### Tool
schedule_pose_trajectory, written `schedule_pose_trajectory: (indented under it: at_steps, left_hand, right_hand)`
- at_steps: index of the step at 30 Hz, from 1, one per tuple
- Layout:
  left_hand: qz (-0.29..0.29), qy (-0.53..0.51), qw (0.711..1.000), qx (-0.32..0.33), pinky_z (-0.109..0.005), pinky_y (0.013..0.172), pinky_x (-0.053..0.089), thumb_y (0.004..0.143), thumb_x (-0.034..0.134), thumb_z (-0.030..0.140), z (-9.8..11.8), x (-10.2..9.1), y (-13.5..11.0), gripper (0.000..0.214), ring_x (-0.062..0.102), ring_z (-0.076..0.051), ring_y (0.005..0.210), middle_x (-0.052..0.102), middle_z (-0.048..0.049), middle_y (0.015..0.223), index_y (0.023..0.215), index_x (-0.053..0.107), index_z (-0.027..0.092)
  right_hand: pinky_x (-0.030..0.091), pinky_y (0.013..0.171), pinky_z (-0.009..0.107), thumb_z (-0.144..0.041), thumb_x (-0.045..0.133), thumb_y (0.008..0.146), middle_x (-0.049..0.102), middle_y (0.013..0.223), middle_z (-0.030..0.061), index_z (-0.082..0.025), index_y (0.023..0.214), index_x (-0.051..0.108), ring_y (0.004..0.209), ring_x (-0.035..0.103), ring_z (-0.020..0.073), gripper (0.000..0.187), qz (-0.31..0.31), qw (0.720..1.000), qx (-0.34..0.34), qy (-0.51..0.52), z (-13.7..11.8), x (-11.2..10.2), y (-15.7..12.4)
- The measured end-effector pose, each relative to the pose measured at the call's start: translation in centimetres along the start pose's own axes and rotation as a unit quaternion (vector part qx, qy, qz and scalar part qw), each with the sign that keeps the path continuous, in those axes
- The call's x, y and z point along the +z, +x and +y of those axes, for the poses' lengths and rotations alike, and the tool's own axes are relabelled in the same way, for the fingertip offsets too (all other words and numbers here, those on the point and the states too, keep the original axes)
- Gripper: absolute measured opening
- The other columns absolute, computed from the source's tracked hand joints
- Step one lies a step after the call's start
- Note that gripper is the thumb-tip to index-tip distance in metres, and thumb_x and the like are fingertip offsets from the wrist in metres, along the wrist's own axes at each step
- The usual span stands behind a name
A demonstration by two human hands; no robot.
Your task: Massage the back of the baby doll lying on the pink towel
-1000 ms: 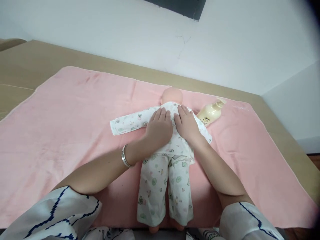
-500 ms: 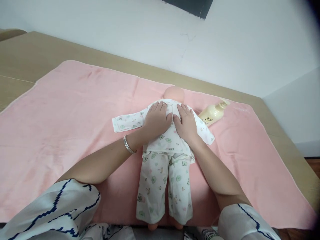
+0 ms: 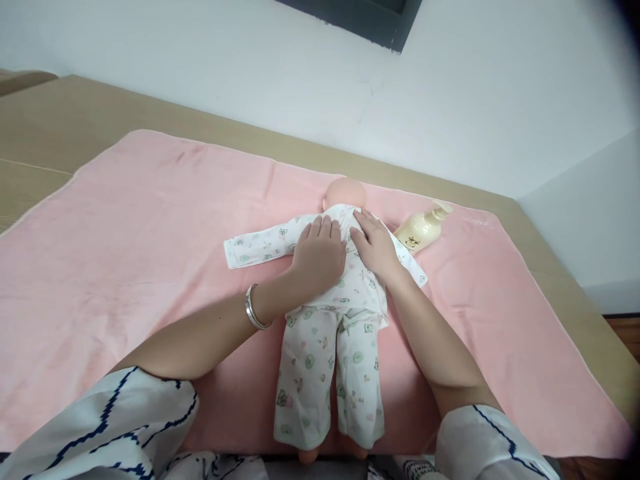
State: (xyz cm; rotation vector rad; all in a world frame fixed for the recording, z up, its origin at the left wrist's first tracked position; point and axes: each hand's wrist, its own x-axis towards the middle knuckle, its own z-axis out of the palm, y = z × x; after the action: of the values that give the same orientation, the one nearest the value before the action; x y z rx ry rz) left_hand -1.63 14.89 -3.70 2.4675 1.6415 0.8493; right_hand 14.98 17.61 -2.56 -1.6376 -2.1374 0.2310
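A baby doll (image 3: pixel 345 193) lies face down, its head toward the wall and its feet toward me. It wears a white patterned top (image 3: pixel 357 283) and matching trousers (image 3: pixel 307 367). Flat on the left side of its back rests my left hand (image 3: pixel 320 257), fingers together and pointing away, with nothing held. My right hand (image 3: pixel 375 247) lies on the right upper back, thumb apart from the fingers and also holding nothing. Just right of the doll, a cream pump bottle (image 3: pixel 423 230) lies tilted on its side, partly behind the doll's sleeve.
Under the doll spreads a pink blanket (image 3: pixel 125 267) with some creases. It covers much of a wooden table (image 3: pixel 200 127) that stands against a white wall (image 3: pixel 200 60). A dark frame (image 3: pixel 370 23) shows on the wall at the top.
My left hand has slid slightly down the doll's back toward me, its thumb now tucked in out of sight. The right hand stays near the same shoulder. The view has tilted up slightly.
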Motion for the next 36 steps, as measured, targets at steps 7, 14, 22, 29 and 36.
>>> schedule_pose_trajectory:
  at_steps: [7, 14, 22, 29, 36]
  left_hand:
    - [-0.020, -0.047, 0.997, 0.061, -0.054, 0.111, 0.047, 0.097, 0.036, 0.018, -1.3, -1.1, 1.4, 0.034, 0.060, -0.034, 0.127, 0.069, -0.0213, 0.122, 0.112, 0.066, 0.010]
    - [0.008, -0.066, 0.997, 0.029, -0.053, 0.101, 0.051, 0.101, 0.032, 0.021, -2.8, 0.2, 2.8, 0.034, 0.064, -0.032, 0.108, 0.070, -0.0191, 0.111, 0.105, 0.064, 0.013]
    - [-0.069, 0.079, 0.994, 0.022, -0.043, 0.118, 0.043, 0.099, 0.042, 0.018, 1.1, -1.7, -0.6, 0.042, 0.052, -0.031, 0.141, 0.062, -0.0179, 0.145, 0.133, 0.064, 0.007]
    - [-0.034, 0.092, 0.994, 0.041, -0.045, 0.114, 0.047, 0.103, 0.036, 0.020, -1.9, -1.0, 2.1, 0.038, 0.061, -0.030, 0.128, 0.072, -0.0163, 0.123, 0.105, 0.073, 0.012]
    - [-0.052, 0.128, 0.990, 0.013, -0.048, 0.109, 0.051, 0.104, 0.039, 0.024, 1.2, -1.5, -0.2, 0.046, 0.058, -0.037, 0.136, 0.063, -0.0261, 0.140, 0.134, 0.062, -0.003]
  right_hand:
    - [0.032, 0.124, 0.058, -0.032, 0.027, 0.106, 0.043, 0.160, 0.0251, -0.001, 0.155, 0.040, 0.153, 0.037, 0.0375, 0.060, -0.026, 0.993, 0.036, -0.114, -3.9, -0.5, -2.0]
    - [0.037, 0.123, 0.051, -0.029, 0.030, 0.105, 0.055, 0.152, 0.0250, -0.002, 0.147, 0.052, 0.147, 0.047, 0.0363, 0.055, -0.042, 0.989, -0.003, -0.142, -5.6, -1.6, -3.6]
    - [0.036, 0.123, 0.054, -0.031, 0.026, 0.105, 0.054, 0.154, 0.0212, -0.003, 0.146, 0.052, 0.147, 0.047, 0.0335, 0.056, -0.022, 0.996, -0.021, -0.081, -1.3, -1.4, -0.5]
    - [0.040, 0.119, 0.053, -0.025, 0.028, 0.105, 0.061, 0.144, 0.0277, 0.004, 0.140, 0.056, 0.140, 0.053, 0.0390, 0.054, -0.005, 0.984, -0.009, -0.178, -5.1, -0.5, -3.4]
    - [0.037, 0.122, 0.046, -0.037, 0.029, 0.108, 0.054, 0.153, 0.0213, -0.001, 0.148, 0.050, 0.147, 0.047, 0.0328, 0.058, -0.051, 0.988, 0.008, -0.147, -2.5, -1.4, -1.1]
